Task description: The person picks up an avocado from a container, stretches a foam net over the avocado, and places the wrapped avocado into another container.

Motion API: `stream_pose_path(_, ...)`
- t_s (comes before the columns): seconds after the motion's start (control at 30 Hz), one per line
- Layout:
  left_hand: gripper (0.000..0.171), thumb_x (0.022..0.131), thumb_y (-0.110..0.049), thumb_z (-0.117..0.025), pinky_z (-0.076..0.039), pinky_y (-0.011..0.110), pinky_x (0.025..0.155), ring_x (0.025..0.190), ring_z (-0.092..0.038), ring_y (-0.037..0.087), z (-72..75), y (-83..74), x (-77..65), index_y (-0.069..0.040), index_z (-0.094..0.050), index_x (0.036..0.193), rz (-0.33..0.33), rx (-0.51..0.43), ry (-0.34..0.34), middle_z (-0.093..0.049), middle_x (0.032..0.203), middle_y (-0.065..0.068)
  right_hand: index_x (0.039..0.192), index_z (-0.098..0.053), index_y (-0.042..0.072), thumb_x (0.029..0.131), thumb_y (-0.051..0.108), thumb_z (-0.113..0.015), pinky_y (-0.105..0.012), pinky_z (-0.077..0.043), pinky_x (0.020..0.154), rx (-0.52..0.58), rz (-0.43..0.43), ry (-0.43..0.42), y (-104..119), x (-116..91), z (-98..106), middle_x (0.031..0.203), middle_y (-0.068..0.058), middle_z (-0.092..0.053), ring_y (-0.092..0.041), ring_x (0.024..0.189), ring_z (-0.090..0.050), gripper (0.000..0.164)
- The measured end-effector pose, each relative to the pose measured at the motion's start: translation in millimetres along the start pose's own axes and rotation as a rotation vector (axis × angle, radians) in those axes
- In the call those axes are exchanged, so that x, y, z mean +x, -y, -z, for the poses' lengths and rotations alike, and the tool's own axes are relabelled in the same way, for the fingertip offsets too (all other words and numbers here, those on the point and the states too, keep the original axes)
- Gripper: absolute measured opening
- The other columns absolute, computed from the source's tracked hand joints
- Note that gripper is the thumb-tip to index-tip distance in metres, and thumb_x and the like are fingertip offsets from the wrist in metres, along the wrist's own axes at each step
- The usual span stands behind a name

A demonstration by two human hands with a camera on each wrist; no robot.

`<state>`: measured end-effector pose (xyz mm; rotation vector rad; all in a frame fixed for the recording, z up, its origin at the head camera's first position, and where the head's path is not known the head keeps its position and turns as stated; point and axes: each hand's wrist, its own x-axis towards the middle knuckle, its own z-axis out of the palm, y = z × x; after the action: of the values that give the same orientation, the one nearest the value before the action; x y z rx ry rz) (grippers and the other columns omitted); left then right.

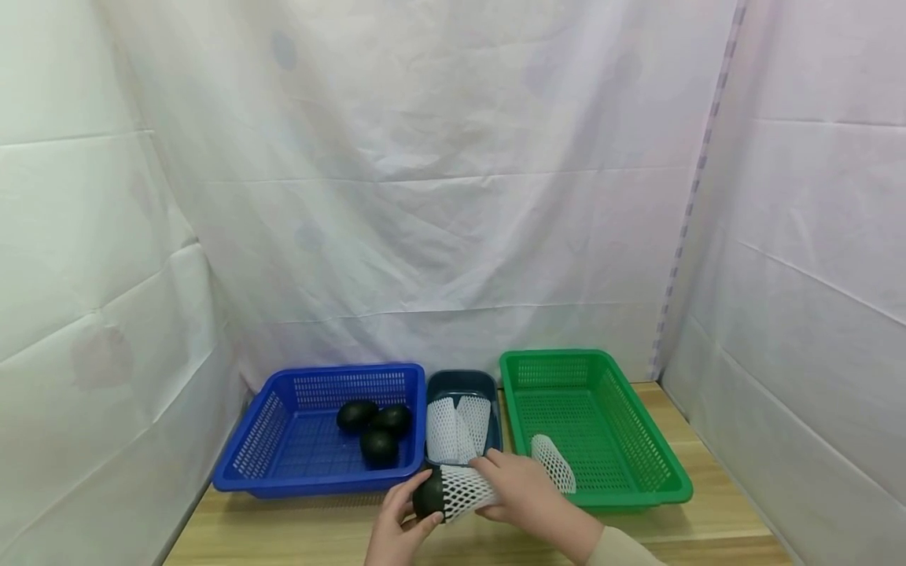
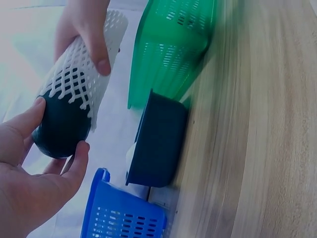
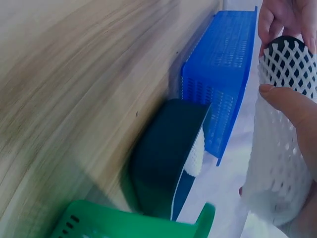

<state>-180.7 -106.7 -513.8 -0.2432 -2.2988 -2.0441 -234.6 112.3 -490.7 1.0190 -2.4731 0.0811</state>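
A dark avocado [image 1: 427,497] sits partly inside a white foam net sleeve [image 1: 465,490], low over the table's front. My left hand [image 1: 398,525] grips the avocado's bare end, thumb on one side and fingertips on the other, as the left wrist view shows. From the other side, my right hand [image 1: 525,494] holds the sleeve, its thumb [image 3: 285,101] lying along the mesh. The net's open edge [image 2: 69,94] reaches about the avocado's middle, and the sleeve's far part looks unfilled in the right wrist view.
On the left, a blue basket [image 1: 297,481] contains three dark avocados [image 1: 379,446]. Behind my hands, a small dark teal bin [image 1: 463,380] holds several white net sleeves [image 1: 443,428]. The green basket [image 1: 637,440] at right has one white net piece [image 1: 554,464] near its front left corner.
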Motion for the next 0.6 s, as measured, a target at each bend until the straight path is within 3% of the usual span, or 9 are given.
stream_pose_path(0.17,0.064,0.069,-0.022,-0.078,-0.050,0.026,0.073,0.094,-0.056,0.025,-7.6,-1.0,0.3,-0.011,-0.050,0.125,0.025,-0.012,-0.075,-0.043,0.120,0.017,0.111,-0.053,0.020,0.058,0.054,-0.075,-0.026,-0.048,0.057,-0.005,-0.011,0.011,9,6,1,0.087,0.007,-0.054,-0.009,0.068,-0.053,0.067)
stream_pose_path(0.37,0.072,0.067,-0.015,-0.079,-0.048,0.031,0.079,0.103,-0.053,0.028,-16.0,-6.5,-1.1,-0.001,-0.042,0.127,0.047,-0.101,-0.144,-0.045,0.124,0.019,0.112,-0.052,0.015,0.057,0.054,-0.075,-0.027,-0.047,0.059,0.008,-0.029,-0.015,16,11,2,0.090,0.005,-0.057,-0.011,0.073,-0.055,0.071)
stream_pose_path(0.5,0.057,0.075,-0.015,-0.072,-0.048,0.028,0.080,0.104,-0.054,0.029,-14.7,-7.2,-3.3,-0.001,-0.048,0.124,0.061,-0.159,-0.151,-0.045,0.123,0.019,0.109,-0.053,0.015,0.054,0.050,-0.078,-0.028,-0.047,0.059,0.003,-0.040,-0.037,15,13,1,0.089,0.005,-0.058,-0.012,0.072,-0.056,0.071)
stream_pose_path(0.6,0.045,0.080,-0.015,-0.068,-0.048,0.026,0.079,0.101,-0.056,0.026,-11.2,-6.9,-4.0,0.000,-0.054,0.120,0.028,-0.136,-0.161,-0.050,0.118,0.019,0.108,-0.053,0.015,0.053,0.051,-0.078,-0.028,-0.047,0.059,0.020,-0.029,-0.050,15,13,0,0.088,0.005,-0.058,-0.011,0.071,-0.055,0.070)
